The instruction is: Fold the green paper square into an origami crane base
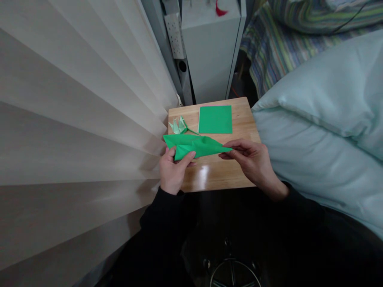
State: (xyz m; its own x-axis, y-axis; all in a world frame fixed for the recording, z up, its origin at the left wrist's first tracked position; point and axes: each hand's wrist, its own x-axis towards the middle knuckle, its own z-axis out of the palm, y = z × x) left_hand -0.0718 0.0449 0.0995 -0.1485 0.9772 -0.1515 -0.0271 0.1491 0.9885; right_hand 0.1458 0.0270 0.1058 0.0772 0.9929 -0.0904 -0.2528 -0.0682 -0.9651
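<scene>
This is a home, most likely a bedroom. A bed with a pale blue, puffy duvet (pixel 326 131) fills the right side, and beyond it lies a blanket striped in green, blue and purple (pixel 278 48). A small, light wooden surface (pixel 215 175) is squeezed in just beside the bed, with cream pleated curtain folds (pixel 74 119) hanging along its left edge. Behind it stands a plain white cabinet (pixel 211 52), and a white multi-socket power strip (pixel 175 36) is fixed upright next to that. The dark base of a swivel stool (pixel 233 271) shows at the bottom, all close together as in a cramped private room.
</scene>
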